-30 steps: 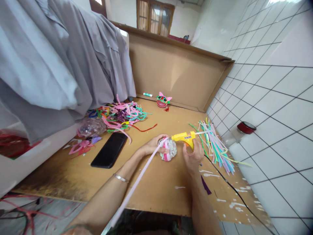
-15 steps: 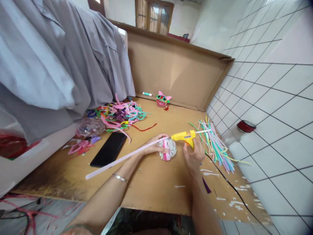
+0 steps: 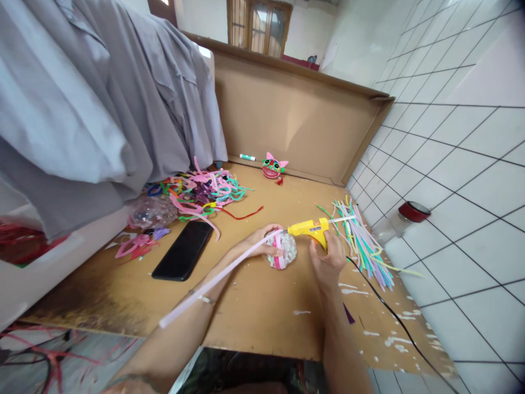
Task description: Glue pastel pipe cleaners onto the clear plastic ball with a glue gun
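Observation:
My left hand (image 3: 262, 241) is closed on a round, clear-and-whitish ball (image 3: 289, 251) with a pink band across it. From the top of the ball a long pale pink pipe cleaner (image 3: 213, 283) slants down to the left, over my forearm. In my right hand (image 3: 330, 257) is a yellow hot glue gun (image 3: 308, 229), its nozzle at the ball's upper edge by the pipe cleaner's end. A clear glue stick (image 3: 343, 219) sticks out of the gun's back. My left fingertips are partly hidden behind the ball.
A black phone (image 3: 182, 250) lies left of my arm, below a tangle of coloured pipe cleaners (image 3: 205, 189). Straight pipe cleaners (image 3: 365, 246) are bundled at right beside a red-lidded jar (image 3: 404, 218). The gun's black cord (image 3: 394, 314) runs along the right. A small animal-face craft (image 3: 272, 167) stands at the back.
The free end of the pale pink pipe cleaner has swung down and to the right, across my left forearm. Both hands stay nearly in place, still holding the ball and the glue gun.

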Action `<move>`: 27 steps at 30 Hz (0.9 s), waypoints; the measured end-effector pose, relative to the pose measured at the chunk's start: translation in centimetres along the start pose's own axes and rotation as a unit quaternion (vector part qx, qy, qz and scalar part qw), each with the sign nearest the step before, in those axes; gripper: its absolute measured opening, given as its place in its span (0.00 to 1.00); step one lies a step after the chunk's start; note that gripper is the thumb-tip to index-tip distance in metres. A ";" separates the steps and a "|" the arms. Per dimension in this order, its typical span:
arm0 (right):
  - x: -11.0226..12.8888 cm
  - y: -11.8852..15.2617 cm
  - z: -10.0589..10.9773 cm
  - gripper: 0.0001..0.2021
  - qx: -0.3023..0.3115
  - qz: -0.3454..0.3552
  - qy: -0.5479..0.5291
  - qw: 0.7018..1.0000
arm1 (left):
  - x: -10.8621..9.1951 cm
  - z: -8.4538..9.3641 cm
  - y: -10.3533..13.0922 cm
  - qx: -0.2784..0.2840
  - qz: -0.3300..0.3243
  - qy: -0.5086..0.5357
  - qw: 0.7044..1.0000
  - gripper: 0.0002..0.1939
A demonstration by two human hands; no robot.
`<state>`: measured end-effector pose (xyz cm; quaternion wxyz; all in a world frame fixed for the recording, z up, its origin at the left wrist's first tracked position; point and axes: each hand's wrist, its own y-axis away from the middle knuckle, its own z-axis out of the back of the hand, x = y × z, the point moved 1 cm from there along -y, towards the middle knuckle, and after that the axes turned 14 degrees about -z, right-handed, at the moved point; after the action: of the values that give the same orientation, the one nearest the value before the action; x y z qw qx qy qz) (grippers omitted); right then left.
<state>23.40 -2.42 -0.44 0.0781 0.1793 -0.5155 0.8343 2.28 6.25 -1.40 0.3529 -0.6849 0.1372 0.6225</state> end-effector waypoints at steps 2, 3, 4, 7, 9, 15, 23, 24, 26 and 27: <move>0.0 -0.1 0.0 0.14 0.005 -0.005 0.013 1.000 | 0.0 0.0 0.0 0.000 -0.005 -0.009 1.000 0.38; 0.0 -0.1 0.0 0.13 0.007 -0.006 0.016 1.000 | 0.0 0.0 0.0 0.001 -0.006 -0.011 1.000 0.37; 0.0 -0.1 0.1 0.13 0.005 -0.004 0.016 1.000 | 0.0 0.0 0.0 0.003 -0.006 -0.013 1.000 0.37; 0.1 -0.2 0.1 0.13 -0.014 0.015 0.000 1.000 | 0.2 0.1 -0.1 0.005 0.006 -0.009 1.000 0.38; 0.1 -0.3 0.2 0.13 -0.021 0.022 -0.012 0.999 | 0.3 0.1 -0.2 0.007 0.007 0.005 1.000 0.39; 0.2 -0.2 0.2 0.13 -0.011 0.008 -0.022 1.000 | 0.3 0.1 -0.1 0.016 0.001 0.023 1.000 0.38; 0.0 -0.2 0.0 0.14 -0.013 0.018 -0.015 1.000 | 0.4 0.1 -0.2 0.008 0.003 -0.002 1.000 0.38; 0.0 -0.1 0.1 0.14 -0.012 0.013 -0.018 1.000 | 0.4 0.1 -0.2 0.009 0.002 -0.006 1.000 0.38; 0.0 -0.1 0.2 0.14 -0.008 0.007 -0.026 1.000 | 0.6 0.2 -0.2 0.012 0.000 -0.012 1.000 0.39; 0.1 -0.1 0.2 0.14 -0.007 0.004 -0.029 1.000 | 0.7 0.2 -0.2 0.014 0.000 -0.013 1.000 0.39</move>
<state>23.42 -2.56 -0.24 0.0610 0.2004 -0.5240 0.8256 2.39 6.75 -1.97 0.3637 -0.6721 0.1412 0.6294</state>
